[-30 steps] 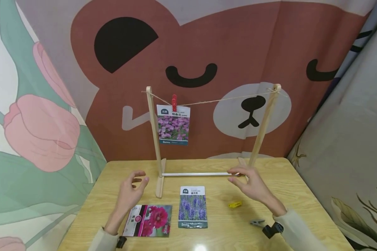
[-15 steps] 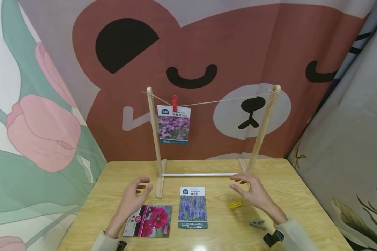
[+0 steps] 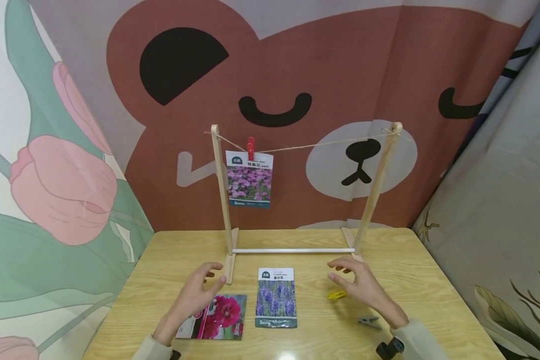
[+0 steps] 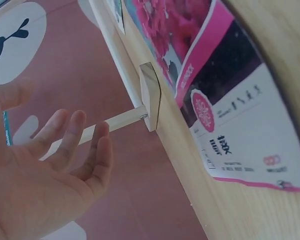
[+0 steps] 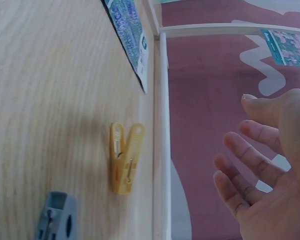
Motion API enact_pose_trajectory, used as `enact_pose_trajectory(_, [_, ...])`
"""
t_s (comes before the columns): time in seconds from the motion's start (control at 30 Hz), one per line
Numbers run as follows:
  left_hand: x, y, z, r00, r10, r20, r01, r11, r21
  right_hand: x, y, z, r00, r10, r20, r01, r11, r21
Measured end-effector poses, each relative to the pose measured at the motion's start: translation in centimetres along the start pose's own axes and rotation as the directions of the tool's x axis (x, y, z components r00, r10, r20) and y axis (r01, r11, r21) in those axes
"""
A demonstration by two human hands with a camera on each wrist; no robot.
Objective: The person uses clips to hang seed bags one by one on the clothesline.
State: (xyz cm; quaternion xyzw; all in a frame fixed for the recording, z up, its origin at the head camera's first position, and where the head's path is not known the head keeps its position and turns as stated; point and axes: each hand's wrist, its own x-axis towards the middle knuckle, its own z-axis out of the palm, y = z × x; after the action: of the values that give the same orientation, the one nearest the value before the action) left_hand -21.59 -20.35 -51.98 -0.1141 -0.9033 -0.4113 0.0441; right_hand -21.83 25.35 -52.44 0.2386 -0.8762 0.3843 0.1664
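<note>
My left hand (image 3: 198, 292), fingers loosely bent and holding nothing, hovers over the pink-flower seed packet (image 3: 227, 317) and partly hides it in the head view. Over the right side of the table my right hand (image 3: 360, 282) is likewise relaxed with nothing in it, right by a yellow clothespin (image 3: 336, 295). A grey clothespin (image 3: 369, 322) lies nearer the front, below that wrist. Between the hands a purple-flower seed packet (image 3: 276, 298) lies flat. Behind, a red clothespin (image 3: 250, 148) holds another seed packet (image 3: 249, 182) on a string (image 3: 315, 146).
The string runs between two upright wooden posts (image 3: 220, 190) on feet, joined low down by a white rod (image 3: 292, 250). This rack stands toward the back of the wooden table (image 3: 315, 340). A bear-print curtain (image 3: 342, 65) hangs behind it.
Both hands have come down and toward me, away from the rack. The white rod's right end, hidden before by the right hand, now shows. Packets and clothespins stay put.
</note>
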Motion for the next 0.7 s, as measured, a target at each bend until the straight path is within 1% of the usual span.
enact_pose_trajectory(0.2, [0.2,-0.3,0.5,0.999,0.012,0.045,-0.013,1.000,0.015,-0.4,0.5,0.4,0.998,0.025,0.061,-0.024,1.000,-0.011])
enact_pose_trajectory(0.4, [0.3,-1.2,0.7,0.995,0.032,0.094,-0.037,0.998,0.045,-1.0,1.0,0.8,0.991,0.042,0.130,-0.040,0.999,-0.015])
enact_pose_trajectory(0.47, [0.2,-1.4,0.8,0.993,0.022,0.118,-0.029,0.998,0.054,-1.1,1.1,0.9,0.987,0.043,0.152,-0.042,0.999,-0.012])
enact_pose_trajectory(0.57, [0.3,-1.7,1.0,0.988,0.014,0.154,-0.026,0.997,0.077,-1.3,1.3,1.0,0.982,0.053,0.180,-0.052,0.999,-0.013])
enact_pose_trajectory(0.7, [0.5,-1.8,1.4,0.980,0.029,0.195,-0.056,0.989,0.135,-1.4,1.6,1.0,0.972,0.053,0.231,-0.052,0.999,-0.009])
